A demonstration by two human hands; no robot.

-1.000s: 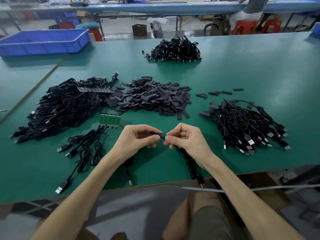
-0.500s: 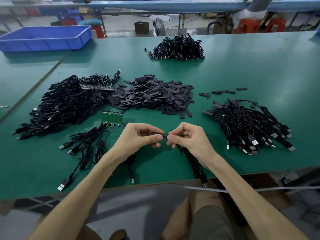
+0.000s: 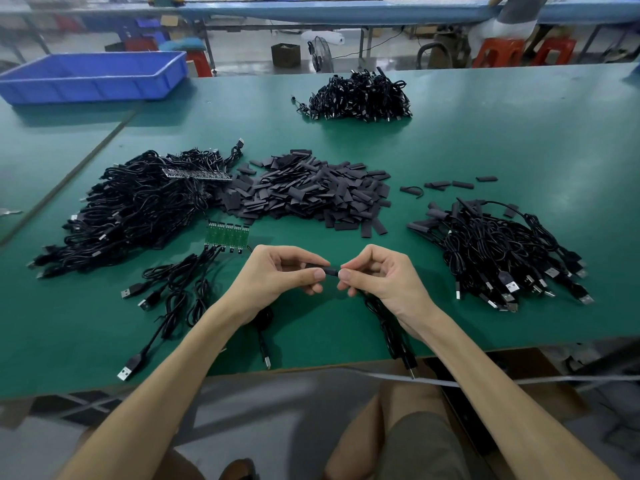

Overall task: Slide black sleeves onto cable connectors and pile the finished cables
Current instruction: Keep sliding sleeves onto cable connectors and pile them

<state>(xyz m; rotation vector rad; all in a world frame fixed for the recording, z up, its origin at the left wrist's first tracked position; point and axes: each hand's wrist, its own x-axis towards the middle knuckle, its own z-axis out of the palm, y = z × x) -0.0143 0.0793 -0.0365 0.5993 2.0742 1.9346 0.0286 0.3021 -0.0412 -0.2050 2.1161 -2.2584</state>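
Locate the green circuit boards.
Head view, left of centre: the green circuit boards lie between the big cable pile and the left hand.

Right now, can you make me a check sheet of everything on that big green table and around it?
Surface: green table, carrying several work piles.
Job's things: sleeve pile mid-table; right cable pile, some ends sleeved.
Clutter: stray sleeves lying loose; green circuit board with cables attached.
Hands: left hand and right hand both pinch one cable end.
Cables: left cable pile; far cable pile; held cable hangs over the near edge.
Surroundings: blue bin, red stools, fan.
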